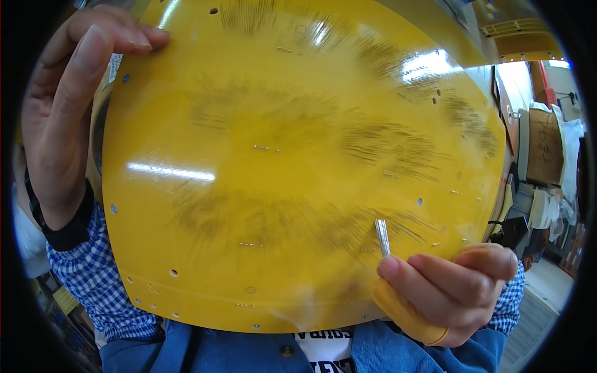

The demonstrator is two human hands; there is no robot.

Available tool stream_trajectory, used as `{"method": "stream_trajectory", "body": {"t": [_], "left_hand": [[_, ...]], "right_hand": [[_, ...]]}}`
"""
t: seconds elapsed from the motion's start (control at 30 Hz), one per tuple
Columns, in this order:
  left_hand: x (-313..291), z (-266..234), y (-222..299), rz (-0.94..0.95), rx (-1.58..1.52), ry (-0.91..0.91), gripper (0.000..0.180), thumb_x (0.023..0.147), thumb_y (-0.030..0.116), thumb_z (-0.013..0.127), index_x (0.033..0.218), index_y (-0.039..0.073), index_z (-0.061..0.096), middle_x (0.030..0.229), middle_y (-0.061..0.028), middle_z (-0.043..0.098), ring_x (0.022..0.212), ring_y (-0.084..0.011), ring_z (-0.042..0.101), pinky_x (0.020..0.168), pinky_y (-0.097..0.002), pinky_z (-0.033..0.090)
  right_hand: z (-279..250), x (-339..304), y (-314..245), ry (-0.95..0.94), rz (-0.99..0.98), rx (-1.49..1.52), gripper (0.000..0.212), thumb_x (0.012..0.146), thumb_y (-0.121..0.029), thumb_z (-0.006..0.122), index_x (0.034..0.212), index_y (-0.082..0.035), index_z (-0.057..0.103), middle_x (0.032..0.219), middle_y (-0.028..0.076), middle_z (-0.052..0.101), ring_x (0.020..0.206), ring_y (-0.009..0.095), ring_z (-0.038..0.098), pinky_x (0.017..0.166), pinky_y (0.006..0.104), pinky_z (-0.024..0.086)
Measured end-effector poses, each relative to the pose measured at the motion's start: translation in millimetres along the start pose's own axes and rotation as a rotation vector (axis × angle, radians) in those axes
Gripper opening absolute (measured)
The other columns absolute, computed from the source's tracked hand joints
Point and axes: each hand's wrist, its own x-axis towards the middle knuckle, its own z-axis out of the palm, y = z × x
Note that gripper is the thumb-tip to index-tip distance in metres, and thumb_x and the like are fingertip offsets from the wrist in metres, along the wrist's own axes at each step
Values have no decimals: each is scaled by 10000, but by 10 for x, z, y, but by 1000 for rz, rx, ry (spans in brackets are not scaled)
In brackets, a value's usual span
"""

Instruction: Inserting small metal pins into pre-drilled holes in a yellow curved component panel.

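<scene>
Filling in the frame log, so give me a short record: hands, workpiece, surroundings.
left hand: at upper left of the yellow panel, contact unclear
right hand: grips a slim silver tool, its tip over the panel's lower right
panel surface: glossy, patches of dark streaks, small holes
sleeves: blue-and-white check
background: cardboard box at right

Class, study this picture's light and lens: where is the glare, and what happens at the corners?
Head view: a white glare streak lies left of centre on the yellow panel, with a broader bright patch toward its upper right; head view: the fisheye image falls to black at the corners.
</scene>
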Motion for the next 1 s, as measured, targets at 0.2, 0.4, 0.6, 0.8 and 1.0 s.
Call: {"method": "stream_trajectory", "body": {"t": [0.2,0.4,0.6,0.8,1.0], "left_hand": [[-25,-42,25,-19,37,6,211,966,216,441,901,57,563,906,-69,546,995,-178,564,1023,-366,333],[26,-28,-36,9,35,-21,223,969,228,435,899,62,567,900,-66,549,992,-176,567,1040,-377,323],[4,-15,14,7,9,-19,225,968,230,437,899,57,565,904,-64,544,999,-176,562,1046,-380,320],[8,36,40,-10,-7,14,219,968,220,433,898,57,561,909,-66,539,1000,-179,560,1035,-377,330],[2,0,2,7,14,18,214,967,210,432,899,56,562,906,-64,540,994,-182,559,1022,-366,338]], "right_hand": [[83,-30,41,230,90,282,75,747,-236,669,692,-259,625,810,-145,667,700,-11,523,648,221,286],[44,-81,142,57,-210,116,38,777,-219,624,766,-253,636,867,-147,667,729,-8,527,666,198,314],[90,-48,117,149,-132,96,49,773,-210,610,744,-238,637,852,-127,671,709,2,524,645,223,288],[-13,-56,227,25,-166,228,86,787,-196,586,723,-228,633,842,-131,671,685,3,516,672,231,282],[37,-26,90,109,-71,100,89,806,-205,588,736,-227,640,839,-136,670,686,2,520,679,229,291]]}}
